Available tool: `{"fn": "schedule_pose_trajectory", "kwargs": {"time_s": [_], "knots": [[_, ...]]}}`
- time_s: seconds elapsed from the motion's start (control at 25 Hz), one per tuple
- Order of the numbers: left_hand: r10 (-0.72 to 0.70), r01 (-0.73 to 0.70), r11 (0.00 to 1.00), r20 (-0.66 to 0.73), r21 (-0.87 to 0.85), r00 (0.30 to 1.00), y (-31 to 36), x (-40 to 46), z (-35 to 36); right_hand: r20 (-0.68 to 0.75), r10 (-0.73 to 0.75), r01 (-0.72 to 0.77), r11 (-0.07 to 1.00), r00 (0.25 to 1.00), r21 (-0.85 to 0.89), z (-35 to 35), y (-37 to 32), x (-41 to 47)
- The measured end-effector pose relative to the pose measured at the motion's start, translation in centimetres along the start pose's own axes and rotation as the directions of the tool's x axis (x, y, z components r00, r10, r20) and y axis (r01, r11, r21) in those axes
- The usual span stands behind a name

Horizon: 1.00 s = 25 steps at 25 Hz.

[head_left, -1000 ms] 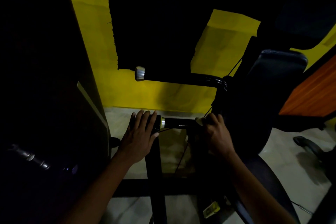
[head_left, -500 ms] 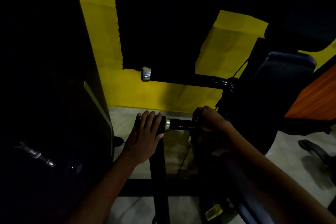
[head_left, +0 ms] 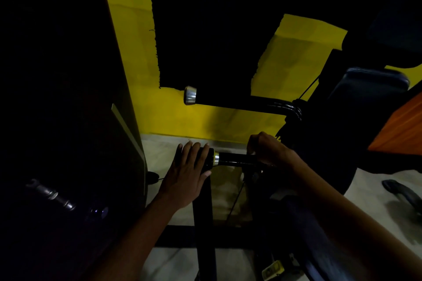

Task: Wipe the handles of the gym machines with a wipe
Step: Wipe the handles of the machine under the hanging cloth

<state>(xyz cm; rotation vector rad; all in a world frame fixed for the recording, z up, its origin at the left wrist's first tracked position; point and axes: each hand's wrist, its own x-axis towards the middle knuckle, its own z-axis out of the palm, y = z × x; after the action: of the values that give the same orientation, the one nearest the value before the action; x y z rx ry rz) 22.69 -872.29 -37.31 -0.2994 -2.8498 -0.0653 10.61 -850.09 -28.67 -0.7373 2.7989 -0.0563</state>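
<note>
The near black handle (head_left: 233, 159) with a brass ring runs left to right at mid-frame. My left hand (head_left: 187, 173) rests on its left end cap with fingers straight. Fingers curled, my right hand (head_left: 269, 150) grips the handle's right part from above. I see no wipe; it may be hidden inside that grip. A second black handle (head_left: 239, 100) with a chrome end cap (head_left: 190, 95) sits higher and farther back, with no hand on it.
A black upright post (head_left: 204, 223) stands under the near handle. Dark padded seat parts (head_left: 365, 107) fill the right side. A tall dark machine (head_left: 68, 121) blocks the left. An orange panel (head_left: 402, 125) is at the far right, and pale floor (head_left: 228, 262) lies below.
My right hand has come up from the handle's right end and now wraps over the handle from above. The pale bit seen at its fingers earlier is out of sight. My left hand has stayed put.
</note>
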Motion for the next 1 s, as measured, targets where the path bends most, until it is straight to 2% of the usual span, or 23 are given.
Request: {"fn": "schedule_pose_trajectory", "kwargs": {"time_s": [0.08,0.12,0.2,0.24,0.36,0.44,0.52,0.6,0.64,0.76,0.84,0.92,1.0], "knots": [[0.006,-0.006,1.000,-0.015,0.001,1.000,0.0,0.0,0.1,0.000,-0.074,0.074,0.997,0.997,0.018,0.3,-0.2,0.7],[0.008,-0.008,1.000,-0.017,0.003,1.000,0.0,0.0,0.1,-0.041,-0.107,0.104,0.992,0.993,-0.068,0.0,0.0,0.8],[0.010,-0.010,1.000,-0.019,0.002,1.000,0.0,-0.1,0.1,-0.022,-0.004,0.005,1.000,1.000,0.025,-0.3,1.0,0.5],[0.010,-0.010,1.000,-0.022,0.000,1.000,0.0,0.0,0.1,-0.006,0.027,-0.027,0.999,1.000,-0.020,-0.4,1.4,0.7],[0.009,-0.009,1.000,-0.031,-0.012,0.999,0.0,0.0,0.2,0.100,0.002,0.012,0.989,0.995,-0.146,-0.5,0.0,1.0],[0.008,-0.009,1.000,-0.019,-0.020,1.000,0.0,-0.1,0.0,0.114,-0.043,0.050,0.997,0.993,-0.059,-0.1,-1.7,1.4],[0.008,-0.008,1.000,-0.016,-0.012,1.000,-0.1,-0.1,0.0,0.010,-0.074,0.074,0.997,0.997,0.032,0.3,-2.9,2.2],[0.009,-0.009,1.000,-0.022,-0.014,1.000,-0.1,-0.1,0.1,0.040,-0.058,0.050,0.984,0.998,0.173,-0.3,-2.8,2.0],[0.010,-0.010,1.000,-0.020,-0.016,1.000,-0.1,-0.2,0.1,0.053,-0.050,0.039,0.981,0.997,0.188,-0.3,-1.9,1.9],[0.004,-0.004,1.000,-0.031,-0.016,1.000,-0.1,-0.1,0.2,-0.042,-0.018,0.017,1.000,0.999,-0.018,-0.2,0.4,1.7],[0.001,-0.002,1.000,-0.033,-0.015,0.999,-0.1,-0.1,0.3,-0.012,0.027,-0.027,0.999,1.000,0.031,0.4,0.0,2.5],[0.005,-0.005,1.000,-0.017,0.000,1.000,-0.1,-0.1,0.3,-0.021,-0.015,0.015,1.000,1.000,-0.013,0.0,-3.5,3.0],[0.010,-0.010,1.000,0.000,0.003,1.000,0.0,-0.1,0.3,-0.031,-0.111,0.112,0.992,0.993,0.056,-0.7,-5.9,2.5]]}}
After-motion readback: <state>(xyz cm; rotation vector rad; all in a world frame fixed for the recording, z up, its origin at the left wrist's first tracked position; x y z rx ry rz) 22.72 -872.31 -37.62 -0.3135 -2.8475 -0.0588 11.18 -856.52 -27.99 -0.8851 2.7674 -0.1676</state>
